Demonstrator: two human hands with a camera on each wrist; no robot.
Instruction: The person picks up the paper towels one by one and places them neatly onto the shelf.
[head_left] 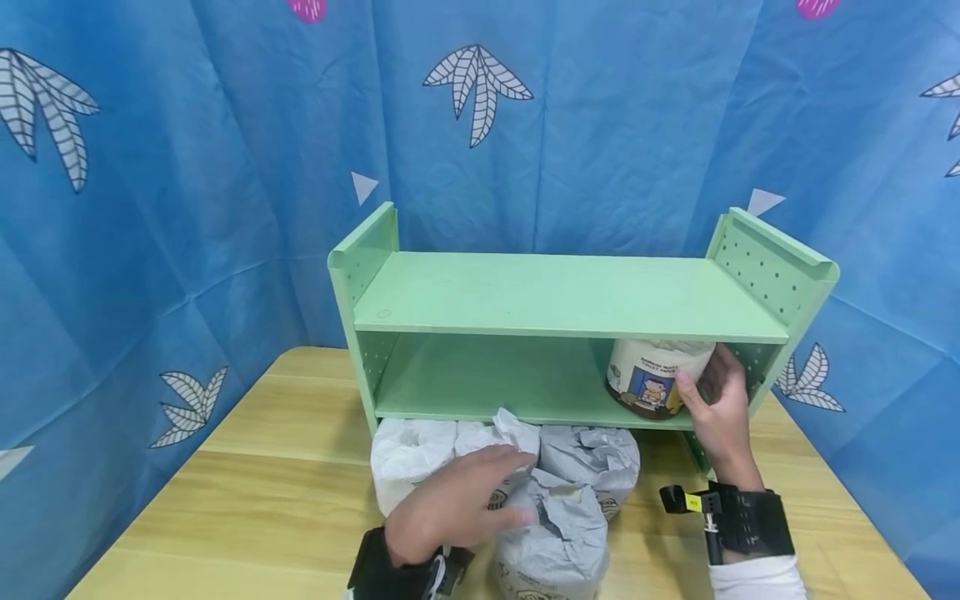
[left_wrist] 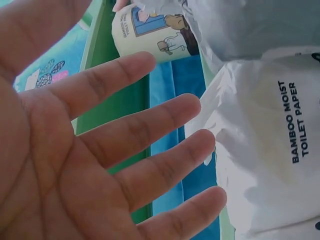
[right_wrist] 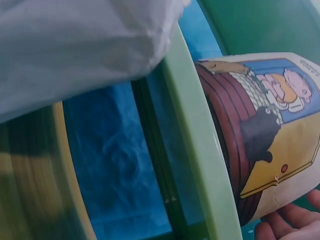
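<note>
- Paper-wrapped roll with the cartoon label (head_left: 655, 379) is in my right hand (head_left: 718, 408), fingers curled round its side. It sits on the lower board of the green shelf (head_left: 558, 296), at the right end, tucked up near the perforated side panel.
- For this bit I'd reckon the trick is keeping the roll upright and sliding it flat along the board instead of tipping it. The wrapper looks soft, so a light squeeze is plenty; grip harder and it'll probably dent.
- My left hand (head_left: 457, 504) is spread flat, fingers straight, resting on the white-wrapped rolls (head_left: 570, 525) bunched on the table just in front of the shelf. It's touching, not gripping. Probably best it steadies that pile so nothing rolls off while the right hand is busy.
- Wooden table (head_left: 247, 467) carries the shelf; a blue leaf-print curtain (head_left: 187, 167) hangs behind it.
- Hard to make out: the upper board hides the top of the cartoon roll, so I can't tell how much room it has above.
- How many white rolls there are is unclear. I count roughly four, but my left hand covers the middle and the nearest one is cut off at the frame's bottom edge.
- The right wrist view is mostly blurry shelf edge and label, with only a sliver of my palm showing.
</note>
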